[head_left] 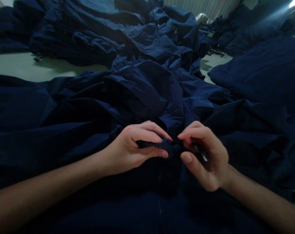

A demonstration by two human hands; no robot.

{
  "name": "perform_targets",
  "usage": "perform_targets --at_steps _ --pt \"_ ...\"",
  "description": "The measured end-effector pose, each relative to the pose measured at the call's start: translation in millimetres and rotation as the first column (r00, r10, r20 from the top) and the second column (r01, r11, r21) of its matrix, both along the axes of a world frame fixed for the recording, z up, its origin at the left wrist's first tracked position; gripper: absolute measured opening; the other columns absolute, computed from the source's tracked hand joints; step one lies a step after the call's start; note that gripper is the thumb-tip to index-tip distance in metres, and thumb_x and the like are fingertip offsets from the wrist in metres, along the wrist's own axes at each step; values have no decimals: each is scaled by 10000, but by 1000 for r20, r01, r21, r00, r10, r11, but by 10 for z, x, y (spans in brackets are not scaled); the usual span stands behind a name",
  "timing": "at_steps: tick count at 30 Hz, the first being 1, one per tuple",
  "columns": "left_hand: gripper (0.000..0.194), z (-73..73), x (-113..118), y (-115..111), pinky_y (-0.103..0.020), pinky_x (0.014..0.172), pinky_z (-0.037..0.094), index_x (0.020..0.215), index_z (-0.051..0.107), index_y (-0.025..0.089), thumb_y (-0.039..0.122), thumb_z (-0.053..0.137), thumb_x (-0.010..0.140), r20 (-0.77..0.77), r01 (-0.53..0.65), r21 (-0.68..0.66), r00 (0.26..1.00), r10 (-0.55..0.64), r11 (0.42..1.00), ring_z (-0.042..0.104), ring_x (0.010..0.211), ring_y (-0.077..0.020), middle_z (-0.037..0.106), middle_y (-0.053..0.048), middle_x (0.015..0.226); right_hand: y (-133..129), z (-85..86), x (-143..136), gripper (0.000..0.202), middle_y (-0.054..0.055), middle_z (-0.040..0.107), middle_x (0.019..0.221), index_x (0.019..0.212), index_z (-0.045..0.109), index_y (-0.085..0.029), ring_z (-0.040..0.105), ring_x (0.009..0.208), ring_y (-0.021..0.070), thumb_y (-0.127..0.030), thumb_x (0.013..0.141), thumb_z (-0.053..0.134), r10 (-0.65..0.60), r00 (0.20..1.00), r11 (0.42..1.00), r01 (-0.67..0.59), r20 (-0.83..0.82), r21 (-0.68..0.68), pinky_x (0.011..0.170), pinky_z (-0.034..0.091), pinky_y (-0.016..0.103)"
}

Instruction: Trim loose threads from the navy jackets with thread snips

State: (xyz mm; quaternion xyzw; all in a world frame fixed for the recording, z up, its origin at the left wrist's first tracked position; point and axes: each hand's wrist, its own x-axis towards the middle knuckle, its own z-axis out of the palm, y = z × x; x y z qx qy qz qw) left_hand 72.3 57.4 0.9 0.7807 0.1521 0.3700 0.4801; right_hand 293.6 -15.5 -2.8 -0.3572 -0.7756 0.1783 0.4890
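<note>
Table [13,65]: near edge hidden under blue cloth [147,87]. My left hand [130,149]: pinches a cloth fold [169,151], seemingly to steady it. My right hand [217,152]: curled fingers hold a metal piece [205,157], apparently freeing thumb and forefinger, parted.

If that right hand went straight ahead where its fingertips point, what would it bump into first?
The right hand would probably meet the fold of dark blue fabric pinched in the left hand, or the left hand itself; exact depth is unclear from this one view.
</note>
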Motion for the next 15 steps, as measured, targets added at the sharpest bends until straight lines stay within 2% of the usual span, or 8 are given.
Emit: perform_targets --at_steps 4,9,13,15 --pt "74 13 -1 -8 -211 756 596 885 833 177 107 838 861 -37 -15 47 999 17 999 757 884 -163 791 -70 983 1 41 -9 203 50 613 947 1121 647 -170 589 720 116 -132 928 700 37 991 997 -45 132 59 563 481 239" --pt "36 0 -3 -8 -194 763 574 856 818 148 121 840 868 -77 -9 120 997 19 993 733 886 -145 758 -63 948 42 28 -23 113 31 602 904 1022 632 -184 582 682 103 -115 944 674 38 989 999 -43 142 33 549 475 219" --pt "65 -21 6 -12 -198 761 548 827 805 154 121 855 852 -125 -17 195 991 42 981 705 871 -141 739 -40 914 39 -4 -28 195 13 562 861 967 573 -191 546 665 102 -27 861 569 50 972 999 -46 228 -22 555 445 214" --pt "64 -29 14 -16 -195 762 538 825 802 148 118 850 856 -138 -11 224 989 43 974 692 858 -135 732 -35 894 27 -13 -39 212 5 530 844 946 541 -191 508 631 95 -32 806 533 29 955 1000 -27 297 -9 528 401 210"
